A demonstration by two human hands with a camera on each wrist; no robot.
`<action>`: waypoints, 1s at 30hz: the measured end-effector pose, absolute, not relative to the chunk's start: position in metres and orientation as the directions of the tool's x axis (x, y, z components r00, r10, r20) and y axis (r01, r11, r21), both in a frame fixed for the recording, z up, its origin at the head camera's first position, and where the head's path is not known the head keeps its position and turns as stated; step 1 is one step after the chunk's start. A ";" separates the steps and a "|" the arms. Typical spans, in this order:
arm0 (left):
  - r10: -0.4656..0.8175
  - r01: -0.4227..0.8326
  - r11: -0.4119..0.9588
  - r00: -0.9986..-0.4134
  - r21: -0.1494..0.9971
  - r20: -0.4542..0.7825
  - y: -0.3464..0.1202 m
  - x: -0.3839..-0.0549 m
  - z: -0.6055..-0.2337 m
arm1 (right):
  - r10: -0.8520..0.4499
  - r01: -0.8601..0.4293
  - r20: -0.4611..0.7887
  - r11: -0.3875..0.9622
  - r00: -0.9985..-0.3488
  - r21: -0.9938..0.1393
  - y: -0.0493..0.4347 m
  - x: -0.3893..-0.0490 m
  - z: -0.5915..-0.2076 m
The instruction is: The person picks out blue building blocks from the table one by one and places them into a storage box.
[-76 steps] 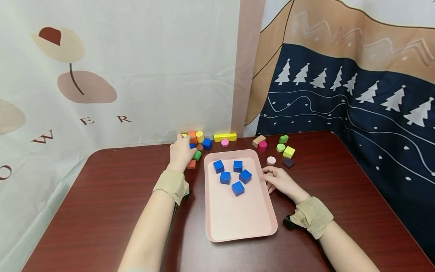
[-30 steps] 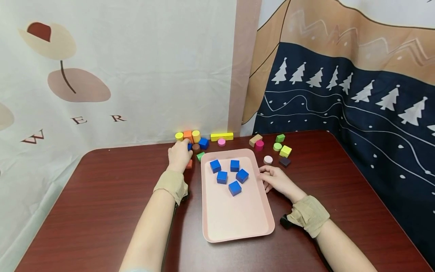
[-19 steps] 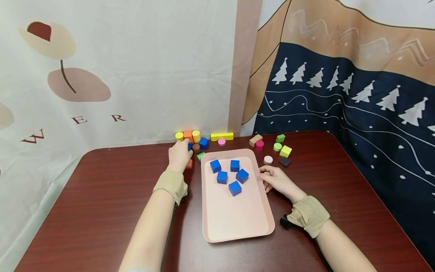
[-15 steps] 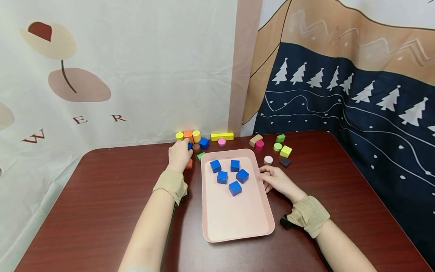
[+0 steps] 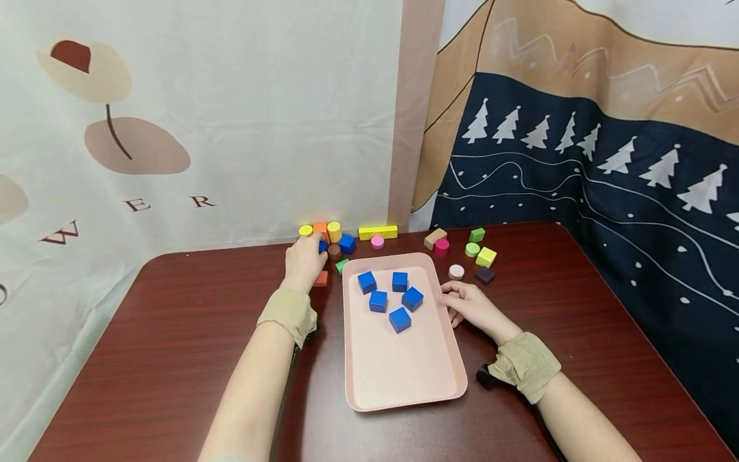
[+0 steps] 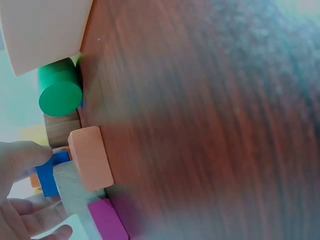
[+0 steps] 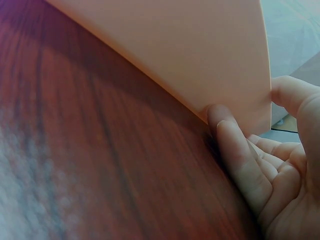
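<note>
My left hand [image 5: 303, 262] reaches into the colored blocks at the table's back edge. In the left wrist view its thumb and fingers pinch a blue block [image 6: 47, 176], beside a pale grey block [image 6: 72, 187] and an orange block [image 6: 91, 159]. A green cylinder [image 6: 60, 92] lies further along. At the pink tray [image 5: 404, 378], my right hand [image 5: 475, 307] holds the right side. The right wrist view has the thumb at the rim and fingertips against the tray's outer wall [image 7: 200, 60]. Several blue cubes [image 5: 378, 301] sit inside the tray's far half.
Behind the tray are a long yellow block [image 5: 378, 233] and a pink disc [image 5: 378, 242]. To its right lie a wooden block [image 5: 435, 239], a magenta cylinder [image 5: 441, 247], a lime cube [image 5: 486, 257] and a dark block [image 5: 484, 275]. Curtains hang behind the table [image 5: 173, 333].
My left hand has drawn slightly back and left, uncovering a yellow cylinder. The green piece beside it has shifted right, toward the tray. My right hand and the tray have stayed put.
</note>
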State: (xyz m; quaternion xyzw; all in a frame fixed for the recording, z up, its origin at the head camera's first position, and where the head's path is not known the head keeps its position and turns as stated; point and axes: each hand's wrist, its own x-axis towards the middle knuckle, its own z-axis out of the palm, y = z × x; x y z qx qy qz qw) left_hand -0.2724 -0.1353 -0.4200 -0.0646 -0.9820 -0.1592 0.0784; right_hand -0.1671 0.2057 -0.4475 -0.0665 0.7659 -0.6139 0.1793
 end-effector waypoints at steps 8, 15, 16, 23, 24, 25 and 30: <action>0.122 0.171 0.940 -0.976 0.294 0.180 -0.135 -0.270 -0.414 | -0.304 0.103 -0.181 0.256 -0.935 -0.961 0.211 -0.176 -0.472; 0.133 0.182 0.940 -0.975 0.288 0.181 -0.136 -0.269 -0.409 | -0.299 0.105 -0.184 0.261 -0.936 -0.960 0.211 -0.177 -0.471; 0.133 0.183 0.940 -0.974 0.289 0.184 -0.136 -0.268 -0.409 | -0.300 0.104 -0.183 0.261 -0.936 -0.960 0.211 -0.177 -0.471; 0.150 0.211 0.933 -0.965 0.292 0.217 -0.137 -0.267 -0.404 | -0.307 0.113 -0.187 0.244 -0.933 -0.963 0.211 -0.178 -0.469; 0.153 0.214 0.931 -0.964 0.294 0.217 -0.136 -0.267 -0.403 | -0.307 0.116 -0.189 0.241 -0.933 -0.964 0.211 -0.177 -0.468; 0.155 0.216 0.930 -0.964 0.298 0.216 -0.136 -0.267 -0.403 | -0.311 0.118 -0.191 0.240 -0.931 -0.964 0.211 -0.177 -0.466; 0.170 0.232 0.924 -0.962 0.304 0.215 -0.135 -0.265 -0.400 | -0.320 0.116 -0.197 0.257 -0.927 -0.959 0.207 -0.170 -0.449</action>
